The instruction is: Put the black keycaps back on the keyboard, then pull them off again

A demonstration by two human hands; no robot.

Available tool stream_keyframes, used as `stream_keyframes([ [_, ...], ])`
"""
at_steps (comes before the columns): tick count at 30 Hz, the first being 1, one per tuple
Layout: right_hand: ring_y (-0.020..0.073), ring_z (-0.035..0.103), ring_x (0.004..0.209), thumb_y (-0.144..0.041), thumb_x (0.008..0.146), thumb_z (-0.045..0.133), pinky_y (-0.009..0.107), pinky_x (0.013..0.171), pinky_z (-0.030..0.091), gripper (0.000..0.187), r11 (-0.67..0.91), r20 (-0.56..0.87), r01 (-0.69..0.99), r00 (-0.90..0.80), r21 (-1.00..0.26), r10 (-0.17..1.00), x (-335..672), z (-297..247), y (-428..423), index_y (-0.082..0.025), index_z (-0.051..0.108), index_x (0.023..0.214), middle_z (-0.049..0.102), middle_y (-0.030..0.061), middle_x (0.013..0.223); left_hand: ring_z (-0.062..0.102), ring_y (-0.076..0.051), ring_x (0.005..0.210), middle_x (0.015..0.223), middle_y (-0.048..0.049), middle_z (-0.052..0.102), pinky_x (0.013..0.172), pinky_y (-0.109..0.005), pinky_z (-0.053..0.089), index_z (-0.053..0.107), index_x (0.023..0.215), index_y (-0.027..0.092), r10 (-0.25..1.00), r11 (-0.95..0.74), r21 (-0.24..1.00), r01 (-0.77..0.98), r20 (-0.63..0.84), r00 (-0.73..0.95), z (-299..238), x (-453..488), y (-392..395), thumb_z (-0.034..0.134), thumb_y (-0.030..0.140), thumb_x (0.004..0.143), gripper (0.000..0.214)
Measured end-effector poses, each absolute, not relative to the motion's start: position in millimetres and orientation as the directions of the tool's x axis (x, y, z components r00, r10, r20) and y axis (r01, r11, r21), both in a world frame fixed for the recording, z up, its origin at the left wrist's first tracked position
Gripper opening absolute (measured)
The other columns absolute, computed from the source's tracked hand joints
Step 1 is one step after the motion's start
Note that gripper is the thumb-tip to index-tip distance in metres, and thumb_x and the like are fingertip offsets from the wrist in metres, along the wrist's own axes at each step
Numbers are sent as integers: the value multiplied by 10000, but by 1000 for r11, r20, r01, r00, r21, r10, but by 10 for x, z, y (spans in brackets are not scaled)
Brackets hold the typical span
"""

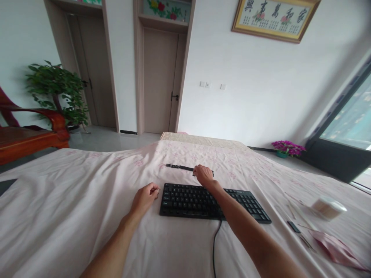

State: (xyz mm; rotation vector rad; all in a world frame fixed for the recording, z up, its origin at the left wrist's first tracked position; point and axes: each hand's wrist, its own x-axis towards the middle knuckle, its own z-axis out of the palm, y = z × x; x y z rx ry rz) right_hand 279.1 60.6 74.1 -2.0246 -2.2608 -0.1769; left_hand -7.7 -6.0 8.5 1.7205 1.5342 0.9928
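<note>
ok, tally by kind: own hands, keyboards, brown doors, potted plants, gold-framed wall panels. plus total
Left hand and right hand: 2
Keyboard: 1
Left door and middle door: 2
Green plant and purple-flowered plant: 2
Gold-framed wall panel: 1
Total: 8

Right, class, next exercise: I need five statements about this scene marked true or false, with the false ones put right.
1. The right hand reaches over the computer keyboard. True.
2. The left hand is on the number pad. False: it is beside the left end of the computer keyboard.
3. The spacebar lies on the floral cloth, off the computer keyboard. True.
4. The cable is white. False: it is dark.
5. Purple flowers stand in a pot. True.
</note>
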Motion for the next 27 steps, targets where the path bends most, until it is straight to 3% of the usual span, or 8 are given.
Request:
stream_keyframes([
  [5,185,639,854,-257,797,603,240,653,373,155,85,27,995,-84,-48,996,2834,727,576,-255,736,877,712,34,898,662,-147,691,772,-1,711,649,-210,461,635,851,216,992,-127,836,533,123,43,88,-77,-64,509,345,783,192],
  [17,226,636,921,-244,762,642,257,697,393,181,61,6,996,-61,-70,998,2755,784,447,-228,753,904,711,76,982,670,-140,688,814,5,719,645,-204,468,645,881,217,992,-125,839,529,121,42,65,-85,-63,505,349,779,218],
  [22,195,601,997,-316,853,561,238,760,389,216,118,86,986,-108,-118,990,2877,919,153,-264,726,981,686,26,1059,673,-151,707,786,1,717,675,-217,473,649,887,213,989,-145,833,534,141,49,62,-95,-64,515,353,776,224],
  [27,164,607,939,-315,864,557,237,816,407,220,244,289,930,-162,-276,944,3140,925,-306,-258,720,1000,670,15,1042,675,-156,707,747,6,711,673,-220,469,649,894,217,989,-141,823,551,135,51,43,-111,-53,517,368,778,232],
])
